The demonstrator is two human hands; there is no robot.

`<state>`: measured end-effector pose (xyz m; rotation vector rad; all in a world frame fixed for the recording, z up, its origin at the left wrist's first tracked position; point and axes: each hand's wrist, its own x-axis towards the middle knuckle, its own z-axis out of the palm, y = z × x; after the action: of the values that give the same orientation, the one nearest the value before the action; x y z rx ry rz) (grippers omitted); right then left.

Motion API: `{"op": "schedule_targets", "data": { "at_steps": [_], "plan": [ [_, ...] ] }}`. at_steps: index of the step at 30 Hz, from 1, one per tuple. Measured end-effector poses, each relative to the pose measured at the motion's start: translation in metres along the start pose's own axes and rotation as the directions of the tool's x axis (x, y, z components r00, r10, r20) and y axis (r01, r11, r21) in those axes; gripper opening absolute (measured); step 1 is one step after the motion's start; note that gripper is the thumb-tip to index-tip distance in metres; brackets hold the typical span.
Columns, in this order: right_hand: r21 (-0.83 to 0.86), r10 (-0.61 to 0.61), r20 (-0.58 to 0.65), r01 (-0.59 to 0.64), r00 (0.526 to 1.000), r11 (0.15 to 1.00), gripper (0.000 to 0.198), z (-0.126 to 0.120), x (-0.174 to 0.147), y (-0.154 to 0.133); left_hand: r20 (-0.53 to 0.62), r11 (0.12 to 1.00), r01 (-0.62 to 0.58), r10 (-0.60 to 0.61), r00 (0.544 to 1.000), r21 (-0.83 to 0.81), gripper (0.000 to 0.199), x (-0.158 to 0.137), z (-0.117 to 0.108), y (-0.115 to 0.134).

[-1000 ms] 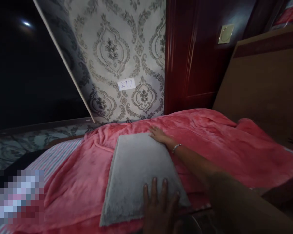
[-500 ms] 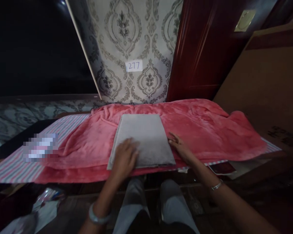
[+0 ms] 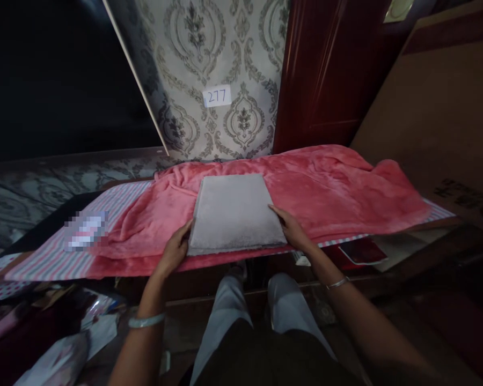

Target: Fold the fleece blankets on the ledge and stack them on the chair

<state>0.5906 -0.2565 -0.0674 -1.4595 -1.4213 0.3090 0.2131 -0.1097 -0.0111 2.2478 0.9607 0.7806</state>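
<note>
A folded grey cloth (image 3: 235, 212) with a slightly fuzzy front edge lies flat on a pink plush blanket (image 3: 326, 201). My left hand (image 3: 177, 249) grips the cloth's left edge near the front corner. On the opposite side, my right hand (image 3: 290, 228) has hold of the right edge, its fingertips partly under or against the side. The undersides of both grips are hidden.
Beneath the blanket is a striped cloth (image 3: 56, 252) on a long surface. A dark screen (image 3: 64, 80) stands at the left, a large cardboard box (image 3: 438, 107) at the right. Behind is a patterned wall with a paper label (image 3: 217, 96). Several items lie on the floor, lower left.
My left hand has moved from the top of the grey cloth to its left edge. The right hand has closed in on the right edge. The camera view has shifted a little.
</note>
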Motion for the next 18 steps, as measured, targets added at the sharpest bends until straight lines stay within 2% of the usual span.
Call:
{"op": "schedule_targets", "data": {
  "at_steps": [3, 6, 9, 14, 18],
  "plan": [
    [-0.071, -0.029, 0.062, 0.033, 0.998, 0.997, 0.062, -0.004, -0.001, -0.006, 0.091, 0.987, -0.119, 0.109, 0.990, 0.112, 0.066, 0.002, -0.008, 0.002],
    [-0.081, -0.046, 0.108, 0.055, 0.993, 0.995, 0.062, -0.008, -0.003, -0.012, 0.201, 0.964, -0.204, 0.169, 0.965, 0.172, 0.056, 0.004, -0.016, 0.003],
    [-0.094, -0.072, 0.157, 0.087, 0.985, 0.992, 0.060, -0.011, -0.005, -0.016, 0.265, 0.932, -0.288, 0.227, 0.937, 0.220, 0.053, 0.006, -0.023, 0.003],
    [-0.154, -0.092, 0.156, 0.117, 0.983, 0.981, 0.065, -0.010, -0.005, -0.018, 0.256, 0.845, -0.377, 0.296, 0.920, 0.379, 0.052, 0.004, -0.026, -0.002],
    [-0.205, -0.117, 0.148, 0.146, 0.982, 0.968, 0.066, -0.009, -0.005, -0.014, 0.270, 0.749, -0.470, 0.385, 0.883, 0.468, 0.060, 0.005, -0.021, -0.002]
  ]
}}
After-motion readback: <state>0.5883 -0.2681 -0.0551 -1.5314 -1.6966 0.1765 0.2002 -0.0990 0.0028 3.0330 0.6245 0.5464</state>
